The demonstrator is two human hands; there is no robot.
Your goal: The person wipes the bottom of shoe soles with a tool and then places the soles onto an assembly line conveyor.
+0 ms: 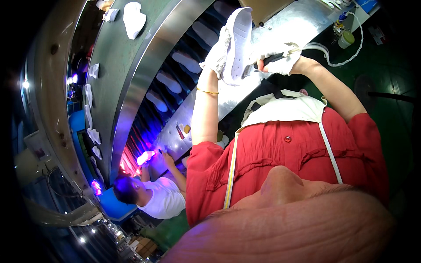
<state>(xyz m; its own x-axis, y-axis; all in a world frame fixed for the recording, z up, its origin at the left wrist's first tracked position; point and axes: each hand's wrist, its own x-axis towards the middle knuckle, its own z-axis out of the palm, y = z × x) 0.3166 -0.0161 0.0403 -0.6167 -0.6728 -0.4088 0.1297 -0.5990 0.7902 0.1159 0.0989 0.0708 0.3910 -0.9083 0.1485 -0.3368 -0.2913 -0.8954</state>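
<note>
Left hand (215, 55): gloved, clamped on white shoe (237, 44), sole up above metal surface (280, 30) | Right hand (280, 61): gloved, closed around dark-handled tool (269, 59) touching sole edge | Step, judged: working sole rim; next needs steady tool guidance along edge.

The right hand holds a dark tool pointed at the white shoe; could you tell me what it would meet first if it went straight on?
Most likely the sole of the white shoe, which the left hand holds up just ahead of the right hand; depth is unclear.
</note>
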